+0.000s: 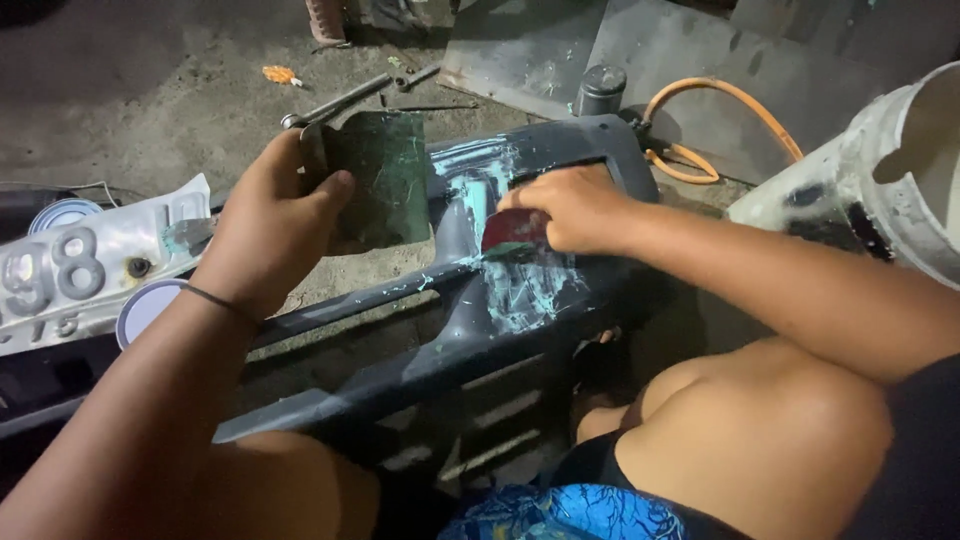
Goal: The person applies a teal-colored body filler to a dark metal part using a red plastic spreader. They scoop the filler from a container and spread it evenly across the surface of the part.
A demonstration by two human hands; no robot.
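Observation:
A dark grey car bumper part (pixel 440 360) lies across my lap, smeared with pale teal filler (pixel 520 290) near its middle. My right hand (pixel 575 205) presses a small red spreader (pixel 512 232) against the filler patch. My left hand (pixel 270 225) is raised to the left of the patch and grips a dark flat board (pixel 380 175) stained with green filler, held upright. A thin band circles my left wrist.
A white licence plate (pixel 90 265) and two round tin lids (pixel 145 305) lie at the left. A long metal wrench (pixel 340 100) rests on the concrete floor behind. An orange hose (pixel 720 95) and a dirty white bucket (pixel 880 180) stand at the right.

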